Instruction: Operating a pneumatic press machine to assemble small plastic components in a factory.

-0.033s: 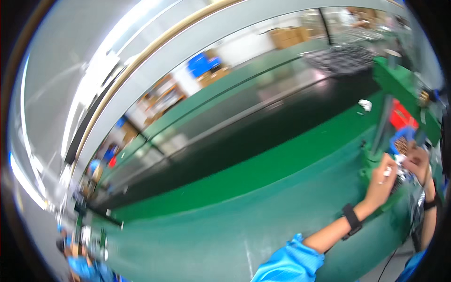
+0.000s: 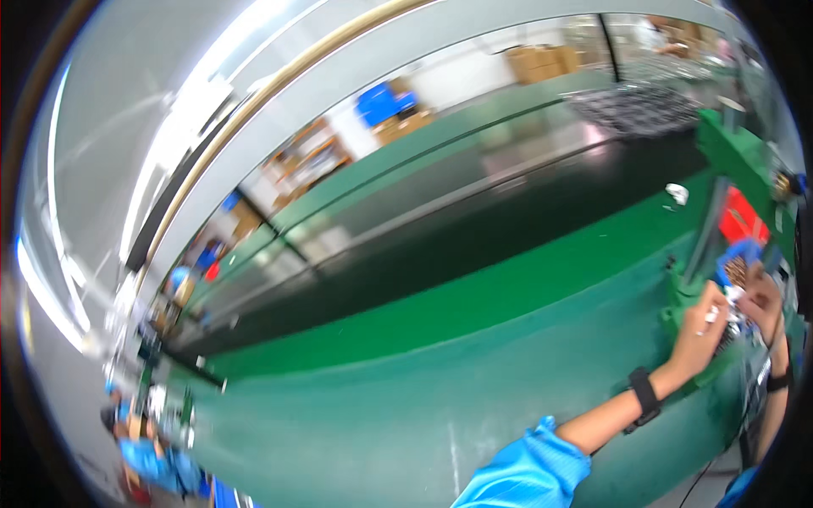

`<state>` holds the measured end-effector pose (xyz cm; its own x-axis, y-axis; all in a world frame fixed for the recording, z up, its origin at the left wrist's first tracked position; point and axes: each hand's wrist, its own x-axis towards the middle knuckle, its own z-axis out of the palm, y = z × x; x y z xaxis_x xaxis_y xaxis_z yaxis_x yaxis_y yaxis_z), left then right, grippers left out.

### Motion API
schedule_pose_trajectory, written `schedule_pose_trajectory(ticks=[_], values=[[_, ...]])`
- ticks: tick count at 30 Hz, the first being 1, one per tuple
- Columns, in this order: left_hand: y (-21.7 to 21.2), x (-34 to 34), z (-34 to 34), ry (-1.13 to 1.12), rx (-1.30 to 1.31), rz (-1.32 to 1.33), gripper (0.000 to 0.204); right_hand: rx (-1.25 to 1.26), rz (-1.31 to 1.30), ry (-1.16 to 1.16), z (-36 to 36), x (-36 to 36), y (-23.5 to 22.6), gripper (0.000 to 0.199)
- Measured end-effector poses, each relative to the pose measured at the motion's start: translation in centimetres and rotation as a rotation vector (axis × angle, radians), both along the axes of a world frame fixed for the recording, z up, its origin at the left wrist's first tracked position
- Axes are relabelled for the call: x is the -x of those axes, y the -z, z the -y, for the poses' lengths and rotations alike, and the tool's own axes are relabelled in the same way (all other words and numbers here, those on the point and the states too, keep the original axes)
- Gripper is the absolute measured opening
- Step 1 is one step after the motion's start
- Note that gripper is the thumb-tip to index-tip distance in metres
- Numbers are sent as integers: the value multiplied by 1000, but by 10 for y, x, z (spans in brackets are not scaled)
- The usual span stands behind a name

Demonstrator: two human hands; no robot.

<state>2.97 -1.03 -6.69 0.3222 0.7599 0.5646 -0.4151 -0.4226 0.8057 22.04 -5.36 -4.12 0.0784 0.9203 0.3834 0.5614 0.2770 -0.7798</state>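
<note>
At the far right, my left hand (image 2: 699, 328) is closed in a pinch beside a green machine, with small white bits showing at its fingers. My right hand (image 2: 762, 303) curls close to it, fingertips facing the left hand's fingertips. What either hand pinches is too small and blurred to name. Just beyond the fingers sits a blue bin (image 2: 745, 249) of small copper-brown parts (image 2: 735, 272). Shiny small pieces lie beneath the hands, partly hidden by them. Behind the blue bin stands a red bin (image 2: 743, 217). Both wrists wear black bands.
The green machine frame (image 2: 735, 146) rises behind the bins. A green bench top (image 2: 406, 423) spreads to the left, with a black conveyor belt (image 2: 474, 220) along its far side. A crumpled white scrap (image 2: 677, 193) lies near the machine. People in blue sit at far left.
The whole scene has shifted slightly right and down in the picture as the view turned. Both hands stay together at the same spot by the blue bin.
</note>
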Motion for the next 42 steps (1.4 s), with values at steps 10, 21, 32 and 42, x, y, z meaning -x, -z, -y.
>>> schedule_pose_trajectory(ticks=[10,21,32,42], values=[[-1,-1,-4,56,66,38,12,-23,-13,-117,-8,-21,13,10],[1,-3,-4,29,70,-3,12,-19,-50,-93,-10,-19,12,11],[3,6,-6,82,139,-45,10,-251,-68,451,27,-80,71,25],[-17,14,-1,86,179,-57,11,-273,267,634,39,-18,44,17]])
